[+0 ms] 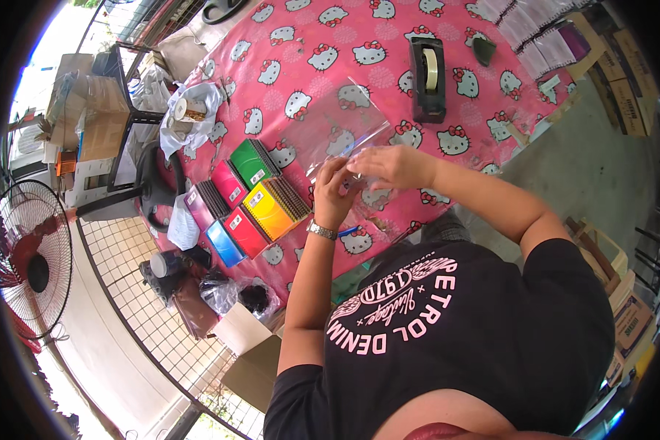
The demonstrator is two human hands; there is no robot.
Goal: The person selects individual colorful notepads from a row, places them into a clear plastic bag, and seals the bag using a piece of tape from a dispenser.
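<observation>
A clear plastic bag or sheet [321,125] lies over the pink tablecloth, its near edge at my fingers. My left hand [331,196], with a metal watch at the wrist, is closed with its fingertips pinching that edge. Beside it, my right hand [396,167] has its fingers pressed together on the same plastic. Just left of my hands sit stacks of small spiral notebooks: green [250,167], yellow [268,213], red [246,232], pink [229,185], purple [201,203] and blue [225,244].
A black tape dispenser [420,108] stands beyond my right hand. Larger spiral notebooks [543,53] lie at the far right table edge, near cardboard boxes [629,95]. A white plastic bag with a cup [189,110] is at the left. A fan [37,271] stands farther left.
</observation>
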